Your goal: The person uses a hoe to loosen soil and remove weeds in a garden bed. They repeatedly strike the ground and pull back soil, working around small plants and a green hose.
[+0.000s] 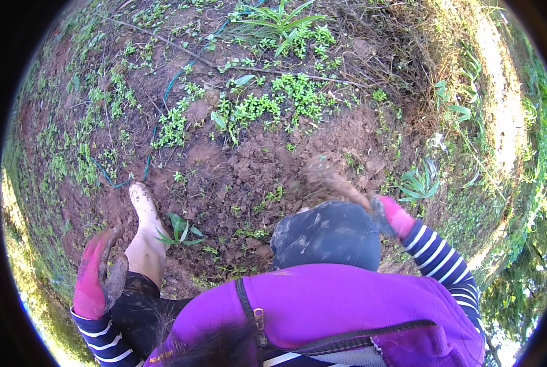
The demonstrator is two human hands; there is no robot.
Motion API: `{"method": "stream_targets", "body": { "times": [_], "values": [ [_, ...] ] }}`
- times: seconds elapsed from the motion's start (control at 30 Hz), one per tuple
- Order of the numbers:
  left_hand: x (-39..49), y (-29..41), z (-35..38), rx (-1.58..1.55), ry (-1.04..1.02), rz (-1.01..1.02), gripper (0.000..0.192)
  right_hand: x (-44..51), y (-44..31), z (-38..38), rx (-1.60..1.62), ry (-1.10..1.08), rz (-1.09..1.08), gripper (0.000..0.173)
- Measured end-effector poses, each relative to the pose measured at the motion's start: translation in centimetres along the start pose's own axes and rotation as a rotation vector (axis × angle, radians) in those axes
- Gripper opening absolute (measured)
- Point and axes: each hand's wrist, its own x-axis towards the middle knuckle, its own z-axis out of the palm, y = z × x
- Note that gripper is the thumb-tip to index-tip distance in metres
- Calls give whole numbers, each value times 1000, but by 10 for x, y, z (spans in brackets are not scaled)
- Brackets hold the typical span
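Observation:
My right hand (392,218), in a muddy pink and grey work glove, grips the brown handle of a short hand tool (353,195). The tool's far end is blurred and soil-coloured, so I cannot tell its kind. It is over loosened brown soil (255,160), just beyond my dark, dirt-marked knee (328,234). On the left, my left hand (97,270) wears a matching glove caked with mud. Its thumb stands apart from the fingers, and nothing shows in it. Beside it is my outstretched lower leg, with a pale, muddy foot or boot (143,202).
A green-blue cord (170,87) winds across the ground near my foot. Small leafy weeds (296,94) grow beyond the loosened soil. Strap-leaved plants stand near my left leg (179,231) and right hand (420,181). A thin stick (255,69) crosses the slope; dry plant stems (379,41) lie at upper right.

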Motion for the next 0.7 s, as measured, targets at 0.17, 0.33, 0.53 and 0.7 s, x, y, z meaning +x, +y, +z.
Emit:
{"method": "stream_targets", "body": {
  "times": [0.17, 0.33, 0.53, 0.7],
  "values": [
    [1, -1, -3, -43, 67, 49, 48, 6, -61, 14, -430, 120, -355, 25],
    [3, 7, -3, -79, 95, 81, 45, 102, -129, 68, -158, 212, -700, 30],
    [-7, 4, 3, -78, 98, 38, 43, 149, -107, 76, -240, 284, -515, 35],
    [-18, -11, 5, 11, 86, -5, 45, 85, -37, 40, -731, 351, -472, 33]
  ]
}}
